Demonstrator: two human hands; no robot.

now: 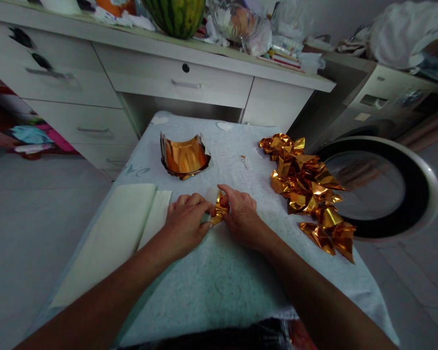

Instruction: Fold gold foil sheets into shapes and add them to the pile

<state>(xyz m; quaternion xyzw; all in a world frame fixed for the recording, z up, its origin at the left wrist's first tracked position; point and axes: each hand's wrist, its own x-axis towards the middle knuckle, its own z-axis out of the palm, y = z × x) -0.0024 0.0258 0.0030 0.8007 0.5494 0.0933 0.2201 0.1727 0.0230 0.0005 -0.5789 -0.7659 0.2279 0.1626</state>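
- The gold foil piece [221, 208] lies on the cloth-covered worktop [219, 287], between both hands.
- The left hand [188, 217] has thumb and fingers clamped on its 9 o'clock edge.
- The right hand [243, 214] touches it at 3 o'clock; whether those fingers grip, I cannot tell.
- From the piece, a curved foil stack [186, 155] stands at 11 o'clock, folded foil shapes [310, 187] lie heaped between 2 and 3, pale paper [105, 231] near 9.

A foil piece [221, 210] shines copper-gold like the foil heap [317, 188] at right, against pale blue cloth [219, 277], cream paper [113, 221] at left and a dark-striped green watermelon [175, 17] far off.
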